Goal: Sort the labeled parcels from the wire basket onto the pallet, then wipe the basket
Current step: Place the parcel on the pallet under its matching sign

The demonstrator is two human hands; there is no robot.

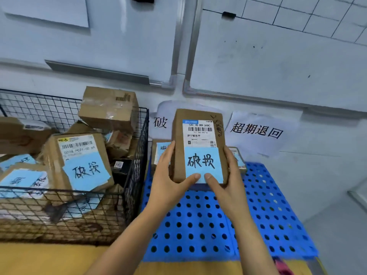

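Left hand [168,182]: you hold the parcel's left side, fingers up its edge, thumb laid across the lower front.
Right hand [228,175]: the same hold on the right side; your thumb tips nearly meet.
Parcel [198,118]: brown cardboard box, upright between your palms over the pallet; contact with it is unclear.
Label [199,133]: white, barcoded, on the upper front.
Note [201,161]: blue, handwritten 破损, below the label.
Pallet [198,225]: blue, perforated, under your grip.
Small parcels [158,151]: two, just behind your grip.
Basket [137,165]: black wire, left of your grip, heaped with boxes.
Signs [256,132]: paper, on the wall beyond.

Left hand [168,181], right hand [228,181] grip parcel [198,139] above blue pallet [198,225].
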